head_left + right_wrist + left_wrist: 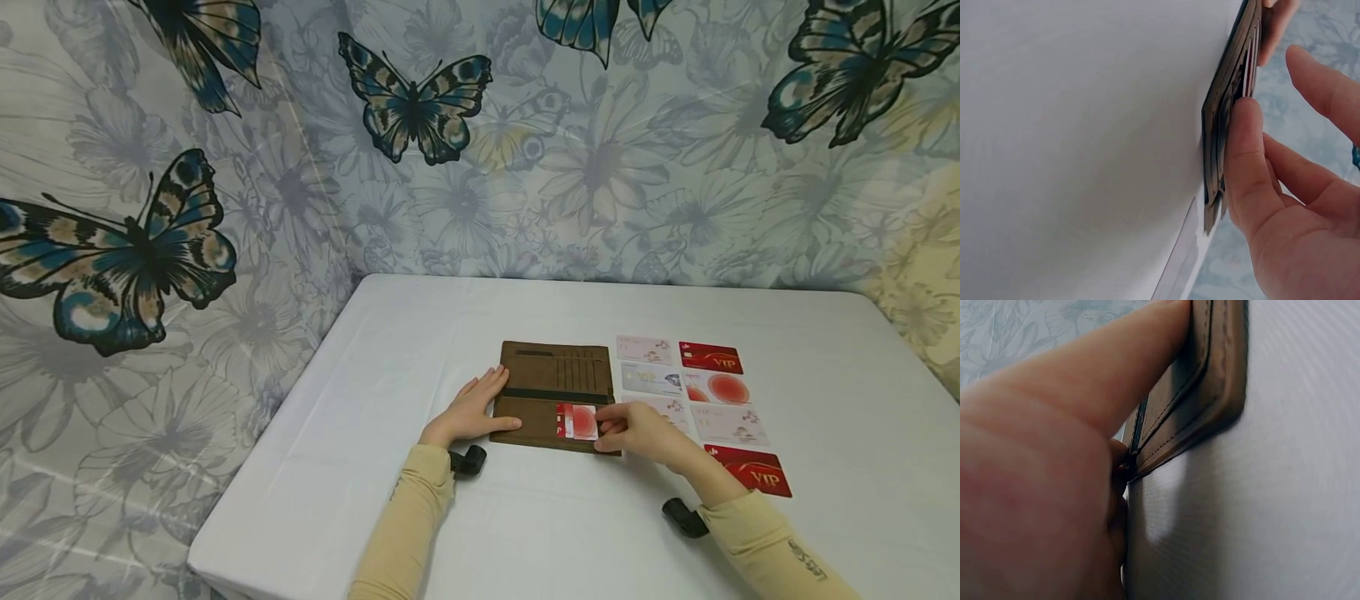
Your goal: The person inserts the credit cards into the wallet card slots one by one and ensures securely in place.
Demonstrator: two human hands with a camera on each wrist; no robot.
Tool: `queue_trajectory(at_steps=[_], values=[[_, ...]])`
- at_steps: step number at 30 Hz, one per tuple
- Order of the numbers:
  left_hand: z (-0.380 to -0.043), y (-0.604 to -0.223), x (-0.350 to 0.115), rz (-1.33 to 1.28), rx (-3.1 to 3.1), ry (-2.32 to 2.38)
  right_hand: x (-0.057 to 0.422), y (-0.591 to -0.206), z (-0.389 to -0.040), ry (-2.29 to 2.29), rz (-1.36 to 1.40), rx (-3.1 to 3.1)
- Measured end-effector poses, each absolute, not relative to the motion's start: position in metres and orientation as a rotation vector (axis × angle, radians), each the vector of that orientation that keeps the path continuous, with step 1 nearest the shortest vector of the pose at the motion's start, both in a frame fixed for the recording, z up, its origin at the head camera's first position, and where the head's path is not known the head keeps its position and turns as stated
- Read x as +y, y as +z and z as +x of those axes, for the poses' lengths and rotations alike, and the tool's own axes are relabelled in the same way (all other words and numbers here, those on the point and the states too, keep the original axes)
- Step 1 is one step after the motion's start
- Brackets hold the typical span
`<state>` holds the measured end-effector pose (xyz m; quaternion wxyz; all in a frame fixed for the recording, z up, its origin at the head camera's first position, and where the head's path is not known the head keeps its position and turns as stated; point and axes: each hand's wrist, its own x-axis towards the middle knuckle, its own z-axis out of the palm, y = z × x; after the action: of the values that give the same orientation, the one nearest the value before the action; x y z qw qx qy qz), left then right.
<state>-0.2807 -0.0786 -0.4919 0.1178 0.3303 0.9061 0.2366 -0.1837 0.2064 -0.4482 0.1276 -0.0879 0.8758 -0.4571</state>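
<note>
An unfolded brown wallet (558, 367) lies on the table, with card slots in its upper half. At the right of its lower half sits a card with a red circle (583, 422), beside a narrow red strip of another card (561, 421). My left hand (472, 408) rests on the wallet's left side, its thumb stretched across the lower half. My right hand (637, 429) is at the wallet's right edge, fingertips at the red-circle card. In the right wrist view its thumb (1247, 137) touches the wallet's edge while the index finger (1319, 81) stands apart.
Several cards lie in two columns right of the wallet, among them a red VIP card (711, 357), a grey VIP card (651, 377) and another red VIP card (757, 473) under the right forearm. White cloth covers the table (315, 467). Butterfly-patterned fabric (600, 192) hangs behind it.
</note>
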Motion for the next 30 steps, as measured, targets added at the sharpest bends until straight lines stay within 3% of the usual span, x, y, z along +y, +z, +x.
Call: queue_trajectory(at_steps=[30], values=[[-0.279,-0.49,-0.078,0.964,2.649,0.691,0.192,-0.449,-0.181,-1.355,-0.354,2.55]])
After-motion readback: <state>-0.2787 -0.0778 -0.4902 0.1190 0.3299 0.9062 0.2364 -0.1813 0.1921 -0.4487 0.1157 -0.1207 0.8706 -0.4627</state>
